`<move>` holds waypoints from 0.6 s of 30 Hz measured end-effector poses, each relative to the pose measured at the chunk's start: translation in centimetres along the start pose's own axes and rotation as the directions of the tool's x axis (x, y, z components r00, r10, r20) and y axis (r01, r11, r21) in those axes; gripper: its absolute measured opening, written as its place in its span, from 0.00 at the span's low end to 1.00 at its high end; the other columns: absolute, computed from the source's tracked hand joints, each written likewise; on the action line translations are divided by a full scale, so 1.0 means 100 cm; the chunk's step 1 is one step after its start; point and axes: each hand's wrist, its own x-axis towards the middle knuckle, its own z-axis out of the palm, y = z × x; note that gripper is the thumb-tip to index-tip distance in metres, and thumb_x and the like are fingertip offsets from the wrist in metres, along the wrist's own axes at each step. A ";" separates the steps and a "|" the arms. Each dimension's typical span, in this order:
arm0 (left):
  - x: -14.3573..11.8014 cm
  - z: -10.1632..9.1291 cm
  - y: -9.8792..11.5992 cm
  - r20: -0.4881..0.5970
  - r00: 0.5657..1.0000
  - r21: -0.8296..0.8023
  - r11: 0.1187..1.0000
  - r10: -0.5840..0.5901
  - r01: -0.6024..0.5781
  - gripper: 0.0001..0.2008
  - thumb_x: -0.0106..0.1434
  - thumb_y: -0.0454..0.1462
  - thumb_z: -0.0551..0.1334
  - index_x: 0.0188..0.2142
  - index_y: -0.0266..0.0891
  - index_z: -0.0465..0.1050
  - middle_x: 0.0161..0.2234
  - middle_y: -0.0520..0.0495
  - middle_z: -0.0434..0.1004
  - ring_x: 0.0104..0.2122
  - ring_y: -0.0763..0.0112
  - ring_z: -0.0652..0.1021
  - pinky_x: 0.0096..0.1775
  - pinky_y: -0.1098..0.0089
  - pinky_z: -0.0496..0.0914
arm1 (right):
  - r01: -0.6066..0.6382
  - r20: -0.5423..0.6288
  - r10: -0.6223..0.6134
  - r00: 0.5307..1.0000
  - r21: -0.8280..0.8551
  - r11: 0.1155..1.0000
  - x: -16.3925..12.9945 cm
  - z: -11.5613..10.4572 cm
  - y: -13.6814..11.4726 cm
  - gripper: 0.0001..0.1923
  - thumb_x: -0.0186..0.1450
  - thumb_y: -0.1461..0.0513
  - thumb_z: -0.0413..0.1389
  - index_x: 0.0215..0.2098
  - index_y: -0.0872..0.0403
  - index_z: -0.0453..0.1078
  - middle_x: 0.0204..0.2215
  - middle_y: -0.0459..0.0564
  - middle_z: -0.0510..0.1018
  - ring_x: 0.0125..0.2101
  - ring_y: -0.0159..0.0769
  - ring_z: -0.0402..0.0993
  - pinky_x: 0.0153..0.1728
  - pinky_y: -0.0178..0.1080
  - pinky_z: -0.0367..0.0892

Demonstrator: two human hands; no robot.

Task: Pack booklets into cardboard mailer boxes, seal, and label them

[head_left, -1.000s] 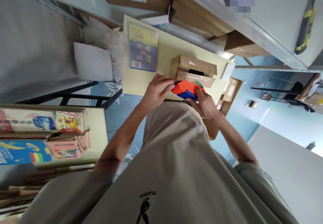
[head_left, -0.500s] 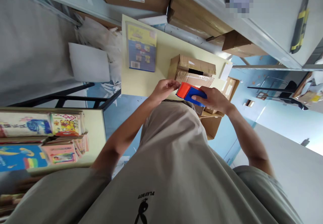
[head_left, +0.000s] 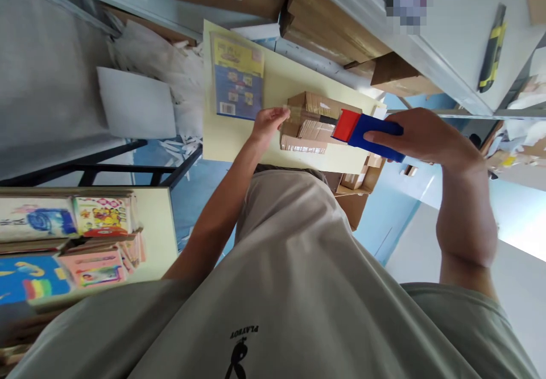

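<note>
My right hand (head_left: 420, 134) grips a blue and red tape dispenser (head_left: 375, 134), its red end pointing left. From that end a strip of clear tape (head_left: 307, 110), faint to see, stretches left to my left hand (head_left: 271, 122), whose fingers are pinched on its free end. Under and behind the strip lies a brown cardboard box (head_left: 303, 128) with a black mark on it. The box rests on a pale yellow tabletop (head_left: 234, 145), and both hands are above it, the right one near its right end.
A yellow and blue packet (head_left: 239, 86) lies on the tabletop's left part. Larger cartons (head_left: 333, 23) stand along the back. A yellow and black utility knife (head_left: 492, 52) is on the white surface at upper right. Stacked books (head_left: 102, 219) fill the table at left.
My right hand has moved right and slightly up with the tape dispenser, away from my left hand. My left hand has risen slightly. Clear tape now spans the wider space between them.
</note>
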 end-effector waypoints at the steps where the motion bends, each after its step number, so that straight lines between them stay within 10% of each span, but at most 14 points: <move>1: 0.005 0.002 -0.005 0.001 1.000 -0.020 1.000 -0.021 0.021 0.17 0.69 0.42 0.83 0.31 0.40 0.81 0.29 0.51 0.81 0.27 0.75 0.72 0.32 0.70 0.65 | 0.015 -0.020 -0.015 1.000 -0.025 1.000 0.005 0.000 -0.008 0.35 0.76 0.30 0.56 0.30 0.49 0.71 0.25 0.53 0.79 0.28 0.44 0.76 0.36 0.47 0.66; 18: 0.048 0.021 -0.068 -0.002 0.998 -0.024 0.998 -0.057 0.057 0.25 0.71 0.47 0.80 0.24 0.41 0.73 0.22 0.55 0.66 0.25 0.74 0.64 0.30 0.69 0.55 | 0.073 -0.079 -0.093 0.992 -0.232 0.970 0.039 0.003 -0.051 0.40 0.81 0.31 0.49 0.49 0.53 0.87 0.30 0.59 0.83 0.39 0.57 0.82 0.46 0.52 0.70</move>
